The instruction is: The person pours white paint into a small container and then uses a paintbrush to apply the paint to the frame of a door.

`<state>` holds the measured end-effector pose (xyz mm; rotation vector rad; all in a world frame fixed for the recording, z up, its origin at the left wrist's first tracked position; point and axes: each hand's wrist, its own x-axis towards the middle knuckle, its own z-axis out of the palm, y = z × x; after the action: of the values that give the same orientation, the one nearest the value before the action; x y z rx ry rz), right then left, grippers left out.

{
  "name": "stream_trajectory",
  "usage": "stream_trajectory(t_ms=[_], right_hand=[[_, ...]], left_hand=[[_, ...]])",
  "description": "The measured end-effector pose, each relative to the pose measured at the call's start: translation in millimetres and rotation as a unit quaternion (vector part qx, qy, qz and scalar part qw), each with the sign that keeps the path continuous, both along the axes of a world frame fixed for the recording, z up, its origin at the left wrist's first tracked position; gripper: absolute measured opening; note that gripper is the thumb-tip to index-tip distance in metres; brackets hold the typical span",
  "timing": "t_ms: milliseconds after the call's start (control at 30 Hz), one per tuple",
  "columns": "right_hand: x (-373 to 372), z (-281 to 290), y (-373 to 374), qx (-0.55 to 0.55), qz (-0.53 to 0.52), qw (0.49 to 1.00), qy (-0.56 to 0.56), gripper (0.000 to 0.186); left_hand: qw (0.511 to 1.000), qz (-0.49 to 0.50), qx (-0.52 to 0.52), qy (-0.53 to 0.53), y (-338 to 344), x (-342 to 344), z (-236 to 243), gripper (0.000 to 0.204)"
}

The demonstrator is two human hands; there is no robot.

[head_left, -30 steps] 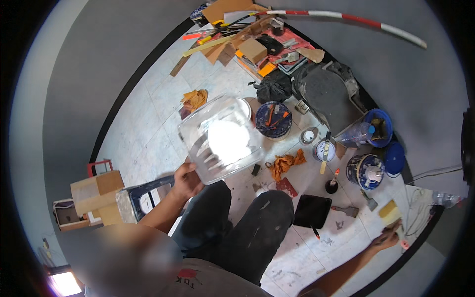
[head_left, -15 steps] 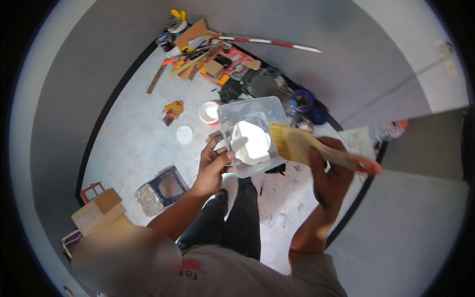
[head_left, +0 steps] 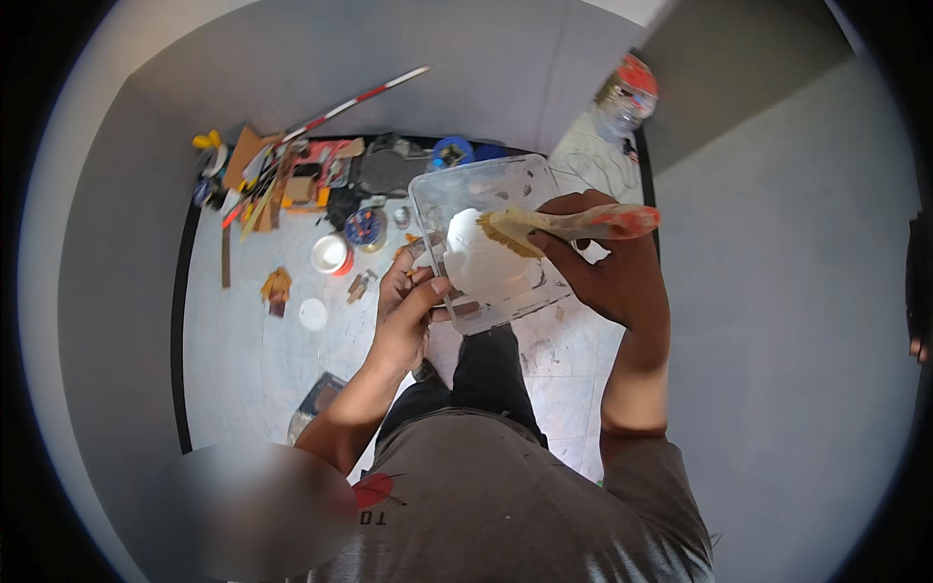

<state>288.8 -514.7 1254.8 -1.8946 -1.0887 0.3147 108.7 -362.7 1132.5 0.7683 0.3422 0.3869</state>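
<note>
My left hand (head_left: 406,306) is closed on the left rim of a clear plastic container (head_left: 426,209), thumb on the inner side. White paint (head_left: 471,257) lies in a pool on the container's bottom, and grey smears mark its walls. In my right hand (head_left: 614,262) is a wide paintbrush (head_left: 583,223) with pale yellow bristles and a red-tipped handle. The bristles are over the container, at the right edge of the paint; whether they touch it I cannot tell.
On the floor stand a white bucket (head_left: 332,254), a round white lid (head_left: 313,314) and a crumpled yellow-brown cloth (head_left: 276,286). Tools and cardboard (head_left: 301,185) are heaped along the far wall, where a red-and-white pole (head_left: 364,95) leans. Large bottles (head_left: 627,97) stand at the far right.
The brush has moved left from beside the container to over the paint inside it. My view has turned to the right, so the floor clutter appears further left.
</note>
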Motion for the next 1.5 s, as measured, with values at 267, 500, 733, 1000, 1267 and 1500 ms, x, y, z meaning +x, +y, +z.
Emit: stream_trajectory(t_ms=[267, 500, 733, 1000, 1267, 1500], right_hand=[[93, 12, -123, 0.018, -0.106, 0.982, -0.156, 0.024], [260, -28, -274, 0.232, -0.358, 0.900, 0.092, 0.017], [424, -51, -389, 0.519, -0.424, 0.644, 0.369, 0.021], [545, -58, -421, 0.609, -0.307, 0.571, 0.457, 0.016], [683, -97, -382, 0.554, -0.396, 0.558, 0.475, 0.026], [852, -152, -341, 0.498, -0.399, 0.577, 0.509, 0.024]], left_hand=[[0.988, -0.156, -0.007, -0.012, -81, 155, 30, 0.060], [0.963, -0.256, 0.083, 0.002, -193, 366, -10, 0.062], [0.949, -0.312, 0.038, 0.027, -279, 546, -16, 0.068], [0.944, -0.322, -0.017, 0.063, -292, 663, -18, 0.070], [0.951, -0.281, -0.069, 0.114, -247, 785, -72, 0.073], [0.958, -0.210, -0.149, 0.124, -150, 898, -138, 0.081]])
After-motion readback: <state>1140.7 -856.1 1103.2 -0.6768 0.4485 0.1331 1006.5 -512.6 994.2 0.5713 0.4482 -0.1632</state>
